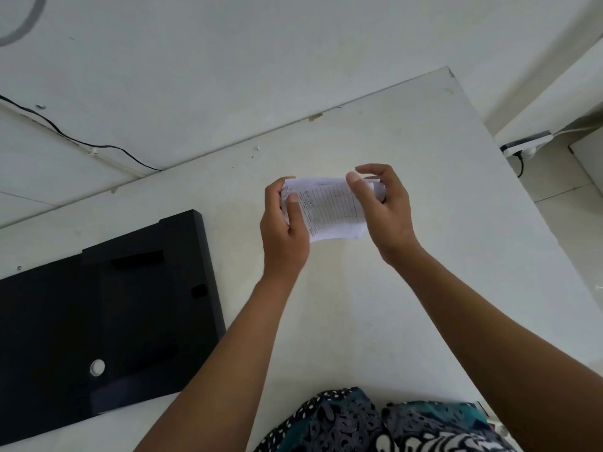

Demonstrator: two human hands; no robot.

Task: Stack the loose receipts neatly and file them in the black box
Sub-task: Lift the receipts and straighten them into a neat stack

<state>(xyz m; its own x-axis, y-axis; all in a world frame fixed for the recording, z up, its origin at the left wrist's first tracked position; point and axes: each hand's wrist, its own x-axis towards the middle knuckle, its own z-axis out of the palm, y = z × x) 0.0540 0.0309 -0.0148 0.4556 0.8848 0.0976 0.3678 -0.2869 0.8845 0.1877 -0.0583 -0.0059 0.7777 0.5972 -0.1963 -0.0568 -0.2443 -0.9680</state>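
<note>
Squaring up is the step in hand, going by how things lie. Biggest first: the white flat-topped desk (375, 305) fills most of the view, wall behind it on the far side. No loose papers show on its bare surface.

The flat black rectangular file box (107, 308) lies on the desk at near left, well apart from the hands. It looks closed, round finger hole facing up; can't tell how it opens from here.

Left hand (285, 230) and right hand (383, 210) are raised over the middle of the desk, one at each end of the bundle. Left fingers (292, 203) are pressed on the left edge, thumb on top. Right fingers (368, 172) are curled around the right edge, thumb pressing the top sheet.

The small stack of white printed paper receipts (332, 207) sits between both hands, clear of the desk, top sheet showing ruled lines. Edges look uneven, corners curling at left.

Judgement: gathering done, tidying partway. Left to do: align the edges, open the box, file the stack inside.
</note>
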